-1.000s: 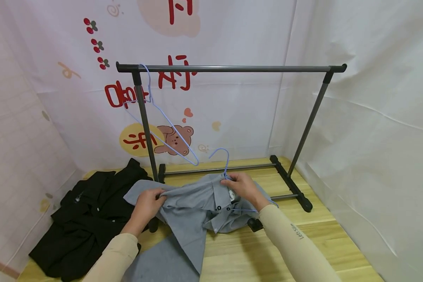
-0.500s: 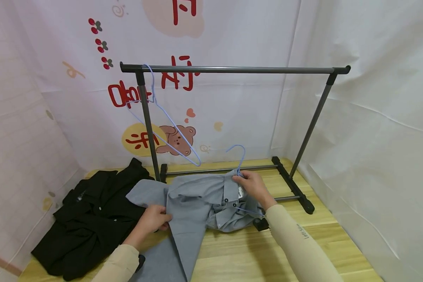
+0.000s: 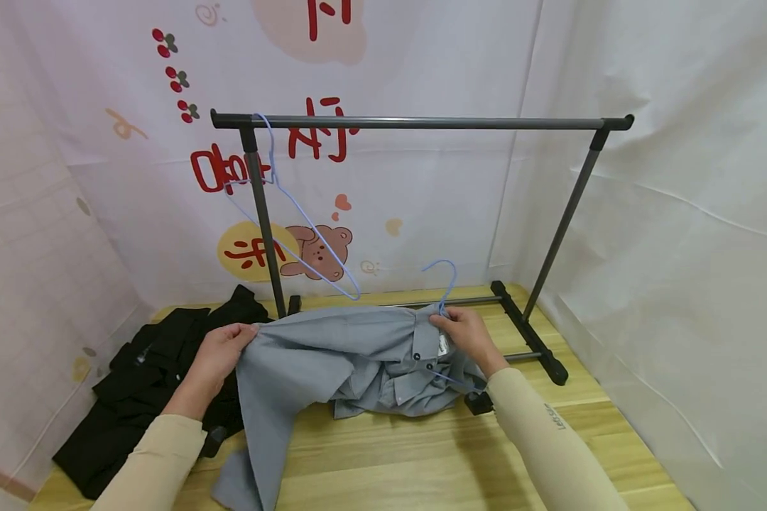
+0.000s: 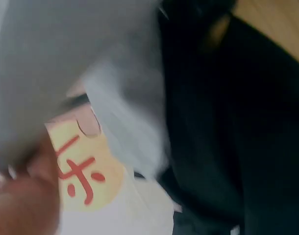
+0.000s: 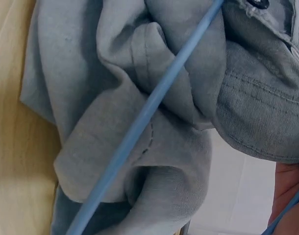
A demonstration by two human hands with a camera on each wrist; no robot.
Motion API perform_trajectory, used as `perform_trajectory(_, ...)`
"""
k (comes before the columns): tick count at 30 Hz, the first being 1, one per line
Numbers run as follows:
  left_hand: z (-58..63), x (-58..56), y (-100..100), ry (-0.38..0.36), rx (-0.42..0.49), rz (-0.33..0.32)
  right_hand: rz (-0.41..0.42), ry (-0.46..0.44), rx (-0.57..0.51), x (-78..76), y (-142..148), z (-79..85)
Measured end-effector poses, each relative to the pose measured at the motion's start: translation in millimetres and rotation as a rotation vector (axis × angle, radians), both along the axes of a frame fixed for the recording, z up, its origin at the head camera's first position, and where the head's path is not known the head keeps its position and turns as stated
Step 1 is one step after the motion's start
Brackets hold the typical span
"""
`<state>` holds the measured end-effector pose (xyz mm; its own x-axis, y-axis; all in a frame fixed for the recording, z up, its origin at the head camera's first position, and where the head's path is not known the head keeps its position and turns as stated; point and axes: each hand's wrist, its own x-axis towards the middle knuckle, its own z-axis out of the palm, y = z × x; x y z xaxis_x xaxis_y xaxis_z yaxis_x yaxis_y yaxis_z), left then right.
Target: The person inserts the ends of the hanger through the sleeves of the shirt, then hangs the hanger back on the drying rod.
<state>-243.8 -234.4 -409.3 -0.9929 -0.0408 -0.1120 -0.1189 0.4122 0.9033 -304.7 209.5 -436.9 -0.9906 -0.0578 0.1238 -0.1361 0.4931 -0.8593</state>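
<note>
A grey buttoned shirt (image 3: 332, 341) is stretched between my two hands above the table, with one sleeve hanging down at the left. My left hand (image 3: 220, 355) pinches the shirt near the top of that sleeve. At the collar, my right hand (image 3: 466, 333) grips the cloth together with the neck of a blue hanger (image 3: 450, 280), whose hook sticks up above the fingers. In the right wrist view the hanger's blue bar (image 5: 144, 115) crosses the bunched grey cloth. The left wrist view is blurred, with grey cloth (image 4: 56, 63) close to the fingers.
Behind the shirt stands a dark metal clothes rack (image 3: 422, 123) on the wooden table (image 3: 383, 461). A second blue hanger (image 3: 313, 238) hangs from its left end. A heap of black clothing (image 3: 140, 397) lies at the left. White printed sheets (image 3: 396, 71) close off the back and sides.
My left hand has let go lower on the sleeve and moved up and left, pulling the shirt out sideways. My right hand has shifted slightly right with the collar and hanger.
</note>
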Motion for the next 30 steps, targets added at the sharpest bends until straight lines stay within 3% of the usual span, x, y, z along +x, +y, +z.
perform_trajectory(3,-1.5,3.7,-9.3,0.03,-0.132,-0.126,-0.023,-0.006,0.008,0.0,0.9,0.7)
perform_trajectory(6,-10.3,12.2,-17.8,0.037,-0.232,-0.262,-0.04,0.005,0.025,0.4,2.7,1.6)
perform_trajectory(9,-22.2,21.7,-24.2,0.033,-0.306,-0.317,-0.045,0.017,0.023,0.5,4.9,1.7)
perform_trajectory(12,-32.2,29.4,-30.9,0.003,-0.339,-0.274,-0.062,0.023,0.022,-0.5,7.7,0.3)
perform_trajectory(16,-33.8,32.1,-42.4,-0.033,-0.257,-0.11,-0.084,0.033,0.033,-1.5,10.2,-2.0)
perform_trajectory(20,-15.4,25.5,-52.8,-0.025,-0.087,0.014,-0.088,0.032,0.026,-1.7,10.7,-2.7)
perform_trajectory(22,-0.5,21.3,-57.8,0.001,-0.089,0.024,-0.079,0.026,0.025,-2.2,11.1,-2.7)
perform_trajectory(24,15.3,18.0,-63.9,0.034,-0.129,-0.007,-0.081,0.019,0.026,-1.8,11.7,-1.8)
perform_trajectory(26,28.2,16.3,-71.8,0.075,-0.227,-0.065,-0.088,0.019,0.029,-2.0,12.7,-0.8)
perform_trajectory(30,40.0,17.0,-91.0,0.092,-0.405,-0.221,-0.114,0.018,0.037,-1.3,13.7,2.1)
